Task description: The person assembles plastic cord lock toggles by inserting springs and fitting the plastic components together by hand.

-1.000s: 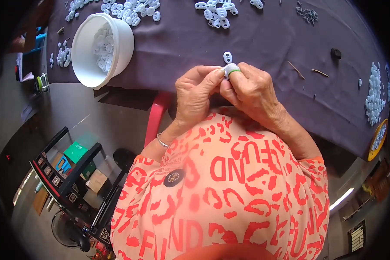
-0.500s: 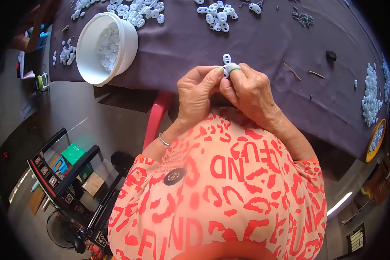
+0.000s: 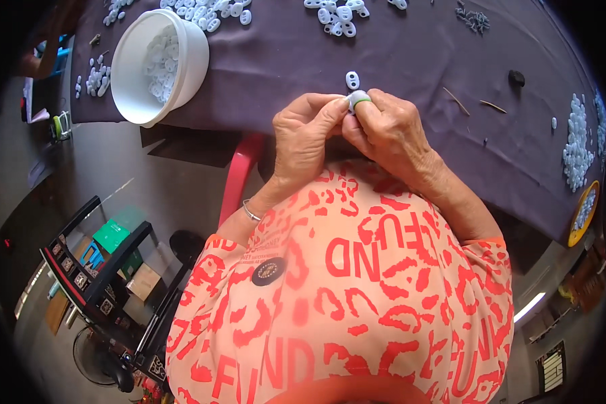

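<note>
My left hand point(image 3: 305, 135) and my right hand point(image 3: 392, 128) meet at the near edge of the dark tablecloth, fingertips pressed together. Between them they pinch a small white plastic piece, mostly covered by the fingers. A white finger cot point(image 3: 359, 99) with a green band covers a fingertip of my right hand. Just beyond the fingertips an oval white plastic piece point(image 3: 352, 80) with two dark holes lies on the cloth. Farther off sits a pile of similar white pieces point(image 3: 339, 16).
At the left table edge a white tub point(image 3: 194, 71) of white pieces stands tilted. Small grey parts point(image 3: 475, 19), a dark lump point(image 3: 516, 78) and two thin sticks point(image 3: 456, 101) lie to the right. A yellow-rimmed dish point(image 3: 575, 236) sits at the right edge.
The view has shifted slightly, so the table things sit a little higher. The white piece between my fingers is now more covered. My hands stay together, pinching.
</note>
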`<action>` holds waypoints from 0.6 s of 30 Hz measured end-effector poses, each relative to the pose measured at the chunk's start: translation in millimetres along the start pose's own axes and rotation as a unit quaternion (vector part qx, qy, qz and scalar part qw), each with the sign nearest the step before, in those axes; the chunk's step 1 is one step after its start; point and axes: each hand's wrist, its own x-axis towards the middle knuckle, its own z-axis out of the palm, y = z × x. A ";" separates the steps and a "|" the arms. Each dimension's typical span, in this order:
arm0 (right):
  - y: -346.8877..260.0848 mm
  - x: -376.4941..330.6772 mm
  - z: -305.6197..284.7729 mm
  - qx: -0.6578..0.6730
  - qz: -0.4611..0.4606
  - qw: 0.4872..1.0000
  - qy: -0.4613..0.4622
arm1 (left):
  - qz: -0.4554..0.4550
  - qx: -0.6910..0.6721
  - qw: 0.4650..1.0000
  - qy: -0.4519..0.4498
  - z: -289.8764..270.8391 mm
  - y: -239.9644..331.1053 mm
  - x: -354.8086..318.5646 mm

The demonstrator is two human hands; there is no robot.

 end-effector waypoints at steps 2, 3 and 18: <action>-3.7 -3.0 2.9 0.003 0.011 1.000 0.013 | -0.012 0.000 1.000 0.004 0.0 0.6 -2.4; -4.5 -2.8 4.0 0.004 0.022 0.999 0.027 | -0.024 0.001 1.000 0.006 0.1 1.3 -2.1; 13.3 6.3 -19.3 0.443 0.298 0.845 -0.043 | -0.020 0.075 0.997 -0.006 2.0 8.8 1.6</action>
